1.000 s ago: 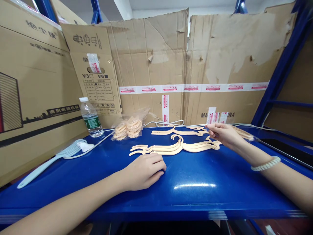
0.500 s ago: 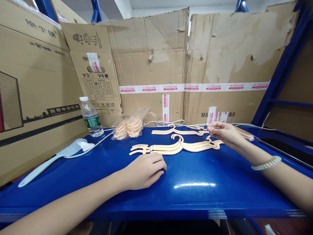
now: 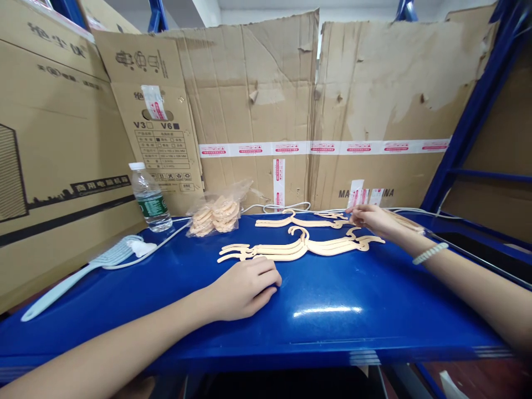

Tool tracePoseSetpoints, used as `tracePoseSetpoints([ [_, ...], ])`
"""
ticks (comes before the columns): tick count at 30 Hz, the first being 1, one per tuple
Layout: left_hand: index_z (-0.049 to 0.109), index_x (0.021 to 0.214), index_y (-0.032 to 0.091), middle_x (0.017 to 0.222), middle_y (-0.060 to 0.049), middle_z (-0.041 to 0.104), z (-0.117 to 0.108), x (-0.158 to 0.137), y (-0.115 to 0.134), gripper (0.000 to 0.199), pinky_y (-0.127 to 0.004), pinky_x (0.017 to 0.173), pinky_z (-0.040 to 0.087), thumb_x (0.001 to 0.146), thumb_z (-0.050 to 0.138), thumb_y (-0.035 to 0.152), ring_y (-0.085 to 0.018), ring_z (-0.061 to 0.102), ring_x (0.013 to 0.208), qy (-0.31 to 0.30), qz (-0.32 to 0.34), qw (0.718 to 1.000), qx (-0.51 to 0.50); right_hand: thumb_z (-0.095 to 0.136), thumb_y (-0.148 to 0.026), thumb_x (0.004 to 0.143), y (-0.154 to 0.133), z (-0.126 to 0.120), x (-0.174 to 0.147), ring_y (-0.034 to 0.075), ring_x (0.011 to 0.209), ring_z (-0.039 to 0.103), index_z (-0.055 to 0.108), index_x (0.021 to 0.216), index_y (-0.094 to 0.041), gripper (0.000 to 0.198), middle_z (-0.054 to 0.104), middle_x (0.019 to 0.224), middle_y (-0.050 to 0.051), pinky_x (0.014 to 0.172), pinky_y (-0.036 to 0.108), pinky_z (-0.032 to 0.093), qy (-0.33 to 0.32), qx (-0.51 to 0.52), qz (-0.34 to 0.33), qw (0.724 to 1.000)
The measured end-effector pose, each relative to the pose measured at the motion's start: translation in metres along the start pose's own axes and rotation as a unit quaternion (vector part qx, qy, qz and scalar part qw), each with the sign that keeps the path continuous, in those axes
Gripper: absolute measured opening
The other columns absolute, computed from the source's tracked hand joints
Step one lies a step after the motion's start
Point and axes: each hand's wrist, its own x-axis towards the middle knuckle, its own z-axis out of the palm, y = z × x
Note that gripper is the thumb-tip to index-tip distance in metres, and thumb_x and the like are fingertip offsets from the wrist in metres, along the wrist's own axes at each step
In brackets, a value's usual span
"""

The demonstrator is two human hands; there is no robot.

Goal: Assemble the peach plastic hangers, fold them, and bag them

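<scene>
My left hand (image 3: pixel 249 288) rests palm down on the blue table, fingers loosely bent and nothing seen in them. Just beyond its knuckles lies a row of cream folding clothes hangers (image 3: pixel 286 252), side by side with hooks pointing away from me. Behind them is another cream hanger (image 3: pixel 274 223). My right hand (image 3: pixel 369 219) is stretched out above the table at the back right, its fingers extended and holding nothing I can see. Its fingertips are close to smaller cream hanger pieces (image 3: pixel 328 215). More cream pieces in clear wrapping (image 3: pixel 409 223) are partly hidden behind that wrist.
A clear bag of cream parts (image 3: pixel 216 216) lies at the back, left of the hangers. Further left stand a water bottle (image 3: pixel 152 199) and a pale blue hairbrush (image 3: pixel 83 271). A white cable (image 3: pixel 305 206) runs along cardboard sheets (image 3: pixel 257 100). A dark flat device (image 3: pixel 469 249) lies right.
My right hand has shifted slightly, its fingers now pointing flatter towards the small pieces at the back. My left hand and the hangers stay put; the whole view has drifted a little.
</scene>
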Motion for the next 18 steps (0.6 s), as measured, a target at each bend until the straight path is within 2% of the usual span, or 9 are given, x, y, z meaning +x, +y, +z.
tracePoseSetpoints([
  [2,0.055,0.097,0.018,0.093,-0.005,0.059,0.001,0.0,-0.001,0.016,-0.028,0.075,0.04,0.09,0.041,0.016,-0.017,0.052,0.084,0.0,0.001,1.0,-0.003,0.05,-0.018,0.081,0.003,-0.002,0.015,0.015,0.067,0.064,0.065,0.088,-0.013,0.018,0.07,0.078,0.008,0.059,0.023,0.049,-0.005,-0.143,-0.018,0.99],
  [4,0.055,0.096,0.018,0.093,-0.005,0.058,0.001,0.0,-0.001,0.016,-0.028,0.075,0.04,0.09,0.041,0.016,-0.017,0.052,0.084,0.002,0.001,1.0,-0.004,0.054,-0.017,0.078,0.005,-0.006,0.03,0.018,0.075,0.066,0.068,0.084,-0.014,0.016,0.072,0.083,0.009,0.063,0.024,0.049,-0.012,-0.217,-0.026,0.976],
  [7,0.055,0.096,0.018,0.092,-0.005,0.059,0.002,0.0,-0.001,0.016,-0.028,0.075,0.039,0.09,0.041,0.016,-0.017,0.052,0.084,0.004,0.001,1.0,-0.006,0.06,-0.021,0.073,0.007,-0.008,0.05,0.022,0.078,0.066,0.07,0.074,-0.015,0.011,0.073,0.08,0.01,0.064,0.026,0.047,-0.023,-0.291,-0.024,0.956],
  [11,0.055,0.095,0.018,0.092,-0.005,0.059,0.002,0.0,0.0,0.015,-0.028,0.074,0.039,0.09,0.041,0.015,-0.017,0.052,0.083,0.008,0.005,1.0,-0.01,0.066,-0.033,0.07,0.008,-0.002,0.062,0.024,0.072,0.066,0.071,0.067,-0.014,0.019,0.072,0.074,0.012,0.06,0.029,0.045,-0.049,-0.379,-0.01,0.924],
  [14,0.056,0.094,0.018,0.091,-0.006,0.06,0.002,0.0,-0.001,0.016,-0.028,0.075,0.039,0.089,0.041,0.014,-0.017,0.053,0.083,0.015,0.015,1.0,-0.019,0.065,-0.037,0.072,0.008,0.006,0.063,0.027,0.075,0.066,0.072,0.07,-0.014,0.024,0.072,0.077,0.015,0.061,0.03,0.045,-0.059,-0.424,-0.007,0.904],
  [18,0.056,0.091,0.017,0.089,-0.006,0.06,0.004,0.0,-0.002,0.016,-0.028,0.075,0.04,0.089,0.041,0.013,-0.017,0.054,0.081,0.027,0.022,0.999,-0.029,0.06,-0.033,0.077,0.005,0.013,0.06,0.03,0.083,0.067,0.073,0.082,-0.012,0.025,0.071,0.089,0.019,0.064,0.033,0.046,-0.053,-0.462,-0.002,0.885],
])
